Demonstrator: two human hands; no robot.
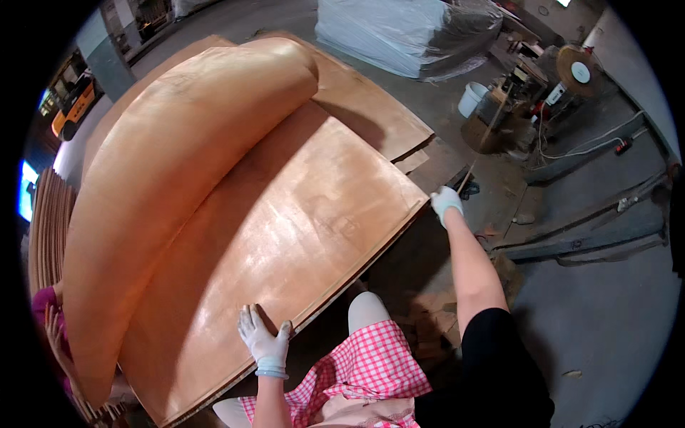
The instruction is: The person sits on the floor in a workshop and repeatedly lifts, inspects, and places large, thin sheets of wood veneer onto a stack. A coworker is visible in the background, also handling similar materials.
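A broad stack of thin reddish-brown wood sheets [307, 207] lies in front of me, its top face shiny. My left hand [264, 341], in a white glove, rests on the near edge of the top sheet with its fingers spread. At the right corner of the stack, my right hand [447, 204] is closed, also gloved. A thin stick [489, 128] runs up and away from that hand, which appears to grip its near end. Across the far left part of the stack, a large wood sheet [185, 135] is lifted and curled over.
Another person's hand [53, 328] and purple sleeve [44, 303] show at the left, beside the curled sheet. More stacked sheets [50, 228] stand behind. Beyond are a plastic-covered pile [407, 36], a white bucket [472, 99], machinery [528, 85] and a yellow forklift [73, 107].
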